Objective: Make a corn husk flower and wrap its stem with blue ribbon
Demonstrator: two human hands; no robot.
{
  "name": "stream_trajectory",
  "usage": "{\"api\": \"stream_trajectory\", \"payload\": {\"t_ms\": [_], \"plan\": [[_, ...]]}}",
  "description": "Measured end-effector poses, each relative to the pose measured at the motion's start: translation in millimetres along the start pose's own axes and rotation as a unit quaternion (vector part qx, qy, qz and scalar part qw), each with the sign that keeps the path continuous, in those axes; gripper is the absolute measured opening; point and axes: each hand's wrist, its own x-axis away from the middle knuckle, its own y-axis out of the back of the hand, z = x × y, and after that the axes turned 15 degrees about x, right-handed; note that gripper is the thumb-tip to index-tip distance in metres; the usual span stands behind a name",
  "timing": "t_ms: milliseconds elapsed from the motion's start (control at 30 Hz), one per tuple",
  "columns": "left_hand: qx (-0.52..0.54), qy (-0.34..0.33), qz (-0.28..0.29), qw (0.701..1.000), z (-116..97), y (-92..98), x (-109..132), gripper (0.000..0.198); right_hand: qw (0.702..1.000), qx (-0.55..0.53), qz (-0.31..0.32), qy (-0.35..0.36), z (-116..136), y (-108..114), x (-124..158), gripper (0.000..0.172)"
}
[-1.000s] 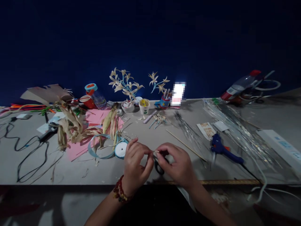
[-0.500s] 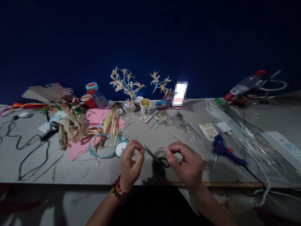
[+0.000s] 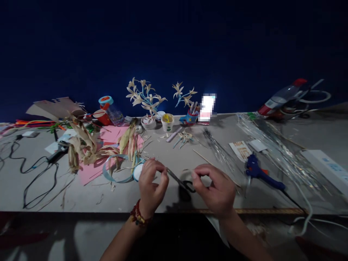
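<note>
Scissors (image 3: 178,179) lay on the table (image 3: 119,201) between the person's hands, blades toward the left hand (image 3: 152,186), dark handles just beside the right hand (image 3: 216,190). On each hand, thumb and forefinger met at the tips; whether either pinched a fine strand, I couldn't tell in that dim light. The left hand partly hid a ribbon spool (image 3: 138,172), near pink paper (image 3: 91,174) and dry husks (image 3: 87,146). A thin stick (image 3: 200,156) ran behind the right hand, partly covered, with wires (image 3: 219,149) beyond and a blue glue gun (image 3: 263,177) farther right. Pale flowers (image 3: 138,97) stood at the back.
</note>
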Motion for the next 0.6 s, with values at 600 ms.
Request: {"api": "stream_trajectory", "payload": {"t_ms": [600], "plan": [[0.021,-0.036,0.085,0.996,-17.9,-7.0,-7.8,0.011,0.999,-0.022,0.029,0.011,5.8,0.1,-2.2,0.013]]}}
